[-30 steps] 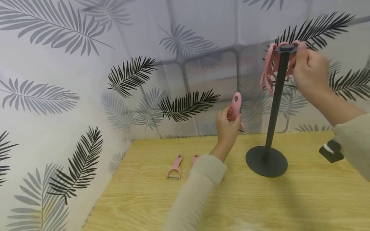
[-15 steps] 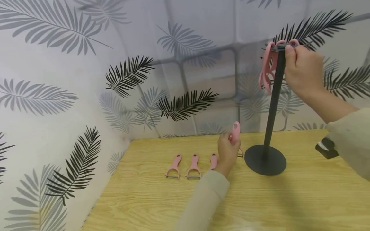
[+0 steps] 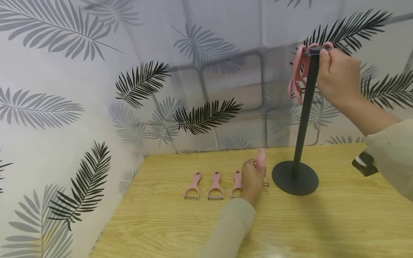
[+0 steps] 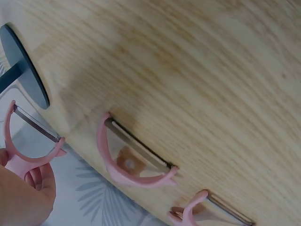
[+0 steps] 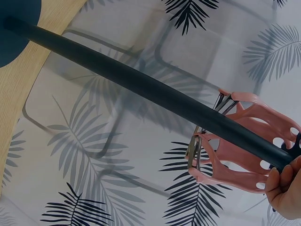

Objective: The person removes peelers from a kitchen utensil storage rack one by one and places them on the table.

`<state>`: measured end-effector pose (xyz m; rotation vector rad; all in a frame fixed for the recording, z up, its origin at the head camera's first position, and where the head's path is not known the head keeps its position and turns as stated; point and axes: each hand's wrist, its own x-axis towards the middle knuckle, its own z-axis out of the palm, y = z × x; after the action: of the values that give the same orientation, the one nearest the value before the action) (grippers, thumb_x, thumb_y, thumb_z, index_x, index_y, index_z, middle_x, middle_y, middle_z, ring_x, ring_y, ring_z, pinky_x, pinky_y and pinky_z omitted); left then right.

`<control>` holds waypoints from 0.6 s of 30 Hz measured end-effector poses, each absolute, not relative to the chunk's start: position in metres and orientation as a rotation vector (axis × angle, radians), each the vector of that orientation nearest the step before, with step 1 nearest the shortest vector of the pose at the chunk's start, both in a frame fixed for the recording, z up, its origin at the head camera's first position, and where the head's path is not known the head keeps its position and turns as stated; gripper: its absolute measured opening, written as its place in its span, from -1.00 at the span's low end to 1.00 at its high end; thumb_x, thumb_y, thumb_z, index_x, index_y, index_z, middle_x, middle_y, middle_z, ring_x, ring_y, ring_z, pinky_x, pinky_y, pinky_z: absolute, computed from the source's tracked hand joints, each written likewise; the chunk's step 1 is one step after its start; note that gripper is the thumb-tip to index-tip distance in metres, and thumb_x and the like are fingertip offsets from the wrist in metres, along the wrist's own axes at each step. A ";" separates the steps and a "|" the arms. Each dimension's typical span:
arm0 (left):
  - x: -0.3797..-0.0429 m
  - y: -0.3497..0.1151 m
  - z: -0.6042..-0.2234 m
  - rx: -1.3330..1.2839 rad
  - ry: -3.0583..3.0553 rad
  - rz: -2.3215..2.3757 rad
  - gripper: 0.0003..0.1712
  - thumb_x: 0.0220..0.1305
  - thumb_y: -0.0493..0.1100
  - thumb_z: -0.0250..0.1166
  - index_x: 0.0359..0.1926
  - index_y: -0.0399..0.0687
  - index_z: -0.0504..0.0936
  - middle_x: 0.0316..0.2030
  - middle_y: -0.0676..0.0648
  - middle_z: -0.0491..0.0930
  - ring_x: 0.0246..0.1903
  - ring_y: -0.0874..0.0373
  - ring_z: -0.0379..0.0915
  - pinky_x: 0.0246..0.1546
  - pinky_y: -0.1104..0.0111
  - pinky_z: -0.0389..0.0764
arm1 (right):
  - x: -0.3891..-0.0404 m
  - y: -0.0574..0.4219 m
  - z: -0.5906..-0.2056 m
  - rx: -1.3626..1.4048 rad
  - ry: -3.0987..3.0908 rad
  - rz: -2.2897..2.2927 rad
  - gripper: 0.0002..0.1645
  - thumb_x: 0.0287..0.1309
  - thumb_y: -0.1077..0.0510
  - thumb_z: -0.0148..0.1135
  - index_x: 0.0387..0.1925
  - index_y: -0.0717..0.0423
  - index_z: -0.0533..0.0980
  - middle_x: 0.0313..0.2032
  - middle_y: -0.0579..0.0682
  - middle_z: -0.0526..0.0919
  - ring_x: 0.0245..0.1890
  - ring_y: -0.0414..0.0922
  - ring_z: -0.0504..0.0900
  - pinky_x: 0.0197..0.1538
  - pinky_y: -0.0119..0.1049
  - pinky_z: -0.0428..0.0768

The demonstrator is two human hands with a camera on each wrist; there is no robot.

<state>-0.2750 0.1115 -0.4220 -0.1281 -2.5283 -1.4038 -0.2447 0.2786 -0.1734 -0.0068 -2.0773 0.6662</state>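
My left hand (image 3: 253, 178) pinches a pink peeler (image 3: 260, 157) by its handle, close over the table and right of the row of peelers. In the left wrist view that peeler's blade (image 4: 36, 123) points away from the fingers. Three similar peelers lie side by side: a left one (image 3: 194, 184), a middle one (image 3: 216, 184) and a right one (image 3: 237, 180), partly covered by my hand. My right hand (image 3: 338, 74) grips the top of a dark stand's post (image 3: 304, 118). Several pink peelers (image 5: 240, 150) hang there by their handle holes, blades down.
The stand's round base (image 3: 295, 178) rests on the wood-grain table (image 3: 155, 222), just right of my left hand. Behind the table rises a leaf-patterned backdrop (image 3: 226, 86). A small black device (image 3: 365, 163) shows beside my right sleeve.
My left hand has lowered the peeler from mid-air toward the table, uncovering the row. My right hand has shifted left from the hanging peelers onto the post's top.
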 end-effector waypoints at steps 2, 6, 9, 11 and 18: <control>-0.273 0.112 -0.423 -0.058 -2.589 -1.427 -0.61 0.01 -0.24 0.34 -0.08 -0.27 0.59 -0.28 -0.11 0.59 -0.28 0.08 0.54 -0.26 0.36 0.58 | -0.246 0.280 -0.173 -0.007 -2.078 0.663 -0.47 0.40 0.08 -0.29 -0.40 0.50 0.37 -0.47 0.42 0.48 -0.52 0.18 0.39 -0.53 -0.44 0.09; -0.270 0.115 -0.428 -0.003 -2.694 -1.331 -0.67 0.02 -0.17 0.34 -0.15 -0.19 0.62 -0.29 -0.05 0.60 -0.28 0.09 0.55 -0.21 0.26 0.56 | -0.247 0.282 -0.174 -0.016 -2.082 0.656 -0.48 0.40 0.10 -0.31 -0.42 0.50 0.35 -0.51 0.42 0.45 -0.50 0.27 0.40 -0.52 -0.35 0.12; -0.269 0.117 -0.435 -0.003 -2.730 -1.199 -0.78 0.00 -0.13 0.37 -0.35 -0.16 0.61 -0.39 -0.03 0.58 -0.37 0.12 0.52 -0.26 0.26 0.53 | -0.248 0.283 -0.175 -0.033 -2.084 0.654 -0.49 0.40 0.10 -0.32 -0.45 0.48 0.33 -0.56 0.35 0.39 -0.51 0.26 0.38 -0.50 -0.25 0.14; -0.268 0.119 -0.438 0.012 -2.743 -1.142 -0.81 -0.03 -0.13 0.39 -0.47 -0.14 0.57 -0.46 -0.02 0.56 -0.44 0.13 0.48 -0.31 0.26 0.49 | -0.248 0.283 -0.175 -0.047 -2.089 0.661 -0.49 0.40 0.10 -0.34 -0.45 0.47 0.32 -0.57 0.30 0.38 -0.50 0.24 0.38 -0.48 -0.24 0.14; -0.268 0.125 -0.442 0.072 -2.808 -0.923 -0.77 -0.09 -0.14 0.43 -0.53 -0.16 0.55 -0.49 -0.08 0.55 -0.45 0.04 0.53 -0.36 0.25 0.52 | -0.249 0.286 -0.175 -0.031 -2.049 0.664 -0.49 0.40 0.11 -0.29 -0.48 0.48 0.33 -0.55 0.41 0.42 -0.47 0.31 0.42 -0.51 -0.30 0.10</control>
<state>-0.2683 0.1248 -0.4423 0.0718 -2.8075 -0.9227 -0.2495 0.2859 -0.1755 -0.0306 -2.0492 0.6645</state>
